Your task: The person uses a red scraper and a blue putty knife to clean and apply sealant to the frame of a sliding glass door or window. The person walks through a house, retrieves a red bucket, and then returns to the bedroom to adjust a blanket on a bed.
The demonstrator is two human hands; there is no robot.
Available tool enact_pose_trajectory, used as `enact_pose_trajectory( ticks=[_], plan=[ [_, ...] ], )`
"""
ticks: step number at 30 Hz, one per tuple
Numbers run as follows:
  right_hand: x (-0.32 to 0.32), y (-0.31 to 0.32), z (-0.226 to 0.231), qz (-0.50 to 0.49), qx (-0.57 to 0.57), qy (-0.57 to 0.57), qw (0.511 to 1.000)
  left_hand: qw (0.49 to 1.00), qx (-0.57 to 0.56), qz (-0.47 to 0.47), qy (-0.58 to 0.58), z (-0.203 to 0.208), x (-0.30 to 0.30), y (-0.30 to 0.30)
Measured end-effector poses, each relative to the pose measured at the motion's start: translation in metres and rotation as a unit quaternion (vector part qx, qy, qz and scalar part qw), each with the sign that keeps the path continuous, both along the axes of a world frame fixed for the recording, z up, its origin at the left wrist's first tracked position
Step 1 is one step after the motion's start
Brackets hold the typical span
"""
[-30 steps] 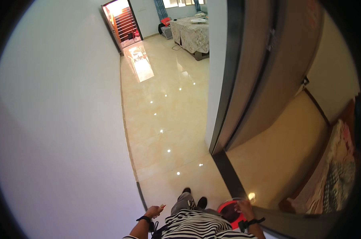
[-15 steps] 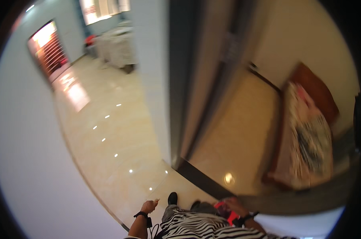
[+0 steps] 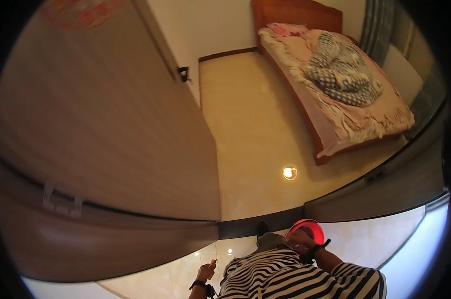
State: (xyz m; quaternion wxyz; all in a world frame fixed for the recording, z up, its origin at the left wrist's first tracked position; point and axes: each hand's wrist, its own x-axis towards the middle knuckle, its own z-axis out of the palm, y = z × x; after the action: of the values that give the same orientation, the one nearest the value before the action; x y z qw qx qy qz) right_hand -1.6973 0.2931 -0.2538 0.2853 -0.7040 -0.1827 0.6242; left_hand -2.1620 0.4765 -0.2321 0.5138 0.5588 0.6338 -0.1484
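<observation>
My left hand (image 3: 205, 272) is low in the view, left of my striped shirt. Its fingers are closed around a small pale piece (image 3: 213, 262) whose kind I cannot make out. At my right side hangs a red bucket (image 3: 315, 228), seen from above with its round rim. My right hand (image 3: 302, 239) is closed at the bucket; the exact grip is partly hidden. What lies inside the bucket is too dark to tell. Both wrists wear dark bands.
A brown door (image 3: 111, 114) stands open into a bedroom on the left, with a dark handle (image 3: 184, 74). A dark threshold (image 3: 245, 228) crosses the floor at my feet. Beyond it, a wooden bed (image 3: 317, 149) carries a crumpled checked blanket (image 3: 342, 82). Dark curtains (image 3: 377, 30) hang at right.
I have turned right, from the corridor to face the bedroom doorway. The bed is now ahead, and the red bucket shows more fully. Both hands keep their hold.
</observation>
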Motion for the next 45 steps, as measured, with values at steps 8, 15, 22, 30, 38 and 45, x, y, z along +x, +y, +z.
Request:
enact_pose_trajectory(
  ticks=[8,15,22,30,38,45],
  plan=[
    [0.095,0.108,0.056,-0.129,0.101,-0.089,0.983,0.997,-0.019,-0.056,-0.057,0.057,0.156,0.129],
    [0.106,0.082,0.052,-0.221,-0.031,-0.047,0.974,0.968,0.044,-0.243,-0.054,0.003,0.244,0.225],
    [0.162,0.138,0.07,-0.293,0.019,-0.068,0.954,0.905,0.118,-0.394,-0.104,-0.038,0.351,0.341],
    [0.234,0.146,0.072,-0.431,-0.013,-0.009,0.902,0.927,0.042,-0.361,-0.092,0.032,0.559,0.395],
    [0.352,0.159,0.072,-0.453,0.021,-0.033,0.891,0.897,0.0,-0.439,-0.052,0.049,0.69,0.374],
    [0.458,0.151,0.075,-0.503,0.062,-0.014,0.862,0.859,0.002,-0.51,-0.054,0.038,0.829,0.348]
  ],
)
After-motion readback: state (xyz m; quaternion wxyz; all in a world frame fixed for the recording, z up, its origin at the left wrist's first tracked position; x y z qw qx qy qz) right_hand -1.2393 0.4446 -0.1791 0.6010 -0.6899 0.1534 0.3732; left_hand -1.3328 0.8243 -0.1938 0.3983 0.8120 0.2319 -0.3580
